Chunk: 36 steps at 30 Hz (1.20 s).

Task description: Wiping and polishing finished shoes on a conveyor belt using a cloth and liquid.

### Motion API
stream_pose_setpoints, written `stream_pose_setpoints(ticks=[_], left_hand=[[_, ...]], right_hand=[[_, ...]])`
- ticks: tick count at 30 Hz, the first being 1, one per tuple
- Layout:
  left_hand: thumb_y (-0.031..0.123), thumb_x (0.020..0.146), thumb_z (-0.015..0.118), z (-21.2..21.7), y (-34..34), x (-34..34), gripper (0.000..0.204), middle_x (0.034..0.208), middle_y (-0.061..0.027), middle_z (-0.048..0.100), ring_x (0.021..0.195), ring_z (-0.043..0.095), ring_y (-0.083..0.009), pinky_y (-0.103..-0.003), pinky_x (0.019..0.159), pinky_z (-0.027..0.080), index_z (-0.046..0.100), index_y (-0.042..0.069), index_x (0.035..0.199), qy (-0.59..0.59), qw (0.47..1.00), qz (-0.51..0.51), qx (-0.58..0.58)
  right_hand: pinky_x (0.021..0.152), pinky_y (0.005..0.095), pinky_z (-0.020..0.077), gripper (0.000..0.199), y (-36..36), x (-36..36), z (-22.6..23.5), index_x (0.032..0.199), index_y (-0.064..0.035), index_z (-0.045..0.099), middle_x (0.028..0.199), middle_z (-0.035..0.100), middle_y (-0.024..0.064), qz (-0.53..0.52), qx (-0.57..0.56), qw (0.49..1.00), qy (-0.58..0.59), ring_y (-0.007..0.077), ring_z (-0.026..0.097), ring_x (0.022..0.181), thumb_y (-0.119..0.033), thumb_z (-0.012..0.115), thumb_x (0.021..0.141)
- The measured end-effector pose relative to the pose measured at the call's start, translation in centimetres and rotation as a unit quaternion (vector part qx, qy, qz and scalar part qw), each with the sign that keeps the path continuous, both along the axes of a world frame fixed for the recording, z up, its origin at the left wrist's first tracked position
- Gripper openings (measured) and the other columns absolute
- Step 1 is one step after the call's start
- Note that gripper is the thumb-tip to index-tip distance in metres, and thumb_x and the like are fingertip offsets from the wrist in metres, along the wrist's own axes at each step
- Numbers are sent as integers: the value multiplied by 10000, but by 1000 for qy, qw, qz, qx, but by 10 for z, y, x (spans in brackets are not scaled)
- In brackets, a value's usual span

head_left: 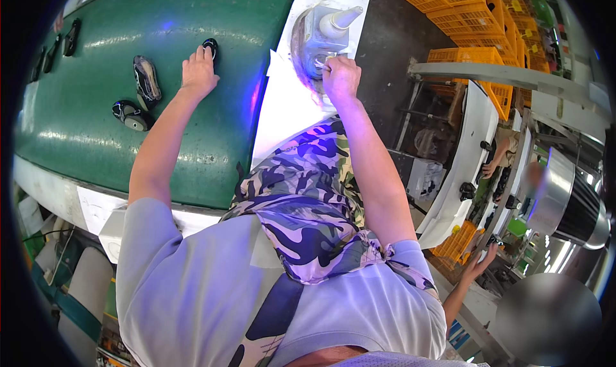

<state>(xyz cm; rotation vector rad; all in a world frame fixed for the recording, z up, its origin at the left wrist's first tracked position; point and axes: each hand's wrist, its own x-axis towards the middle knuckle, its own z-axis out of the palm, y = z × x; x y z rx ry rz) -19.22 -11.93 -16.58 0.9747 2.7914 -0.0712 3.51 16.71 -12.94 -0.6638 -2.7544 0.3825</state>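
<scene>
At a green worktop [215, 139], you reach out with both bare hands. Your left hand [200, 74], near the worktop's right edge, bends its fingers over the near end of a small black shoe [211, 45] lying on that surface; whether they grip it or merely rest there, you cannot tell from this angle. Your right hand [342, 78], past the worktop's right edge, curls its fingers in at the near end of a grey container [314, 33] with a white, cone-shaped nozzle [340, 22]; how tightly they close, and on what, is hidden. Two more shoes [147, 81] lie close together on the worktop's left part, while orange crates [467, 22] stand stacked well to its right.
</scene>
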Motion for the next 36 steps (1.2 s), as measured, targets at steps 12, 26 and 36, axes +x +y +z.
stream_pose_setpoints(ticks=[12,26,36], left_hand=[[408,631,866,-28,-40,-40,602,981,-203,706,883,702,-340,-466,762,557,691,-66,958,-323,899,291,51],[74,726,759,28,50,120,573,1223,-111,620,1149,589,-277,-426,1063,436,522,17,1245,-684,449,115,563],[84,654,874,133,130,185,484,1117,-122,668,1044,649,-222,-340,940,517,644,5,1072,-266,656,-335,622]], right_hand=[[750,409,544,224,18,28,-21,835,-118,735,836,711,148,-267,-211,936,-84,334,693,817,-281,729,681],[565,266,443,227,-4,92,49,804,-78,607,768,644,19,-256,-644,663,282,111,592,650,-82,811,706],[623,224,451,213,-27,152,124,836,-34,601,782,607,8,-133,-556,708,414,83,549,671,23,783,741]])
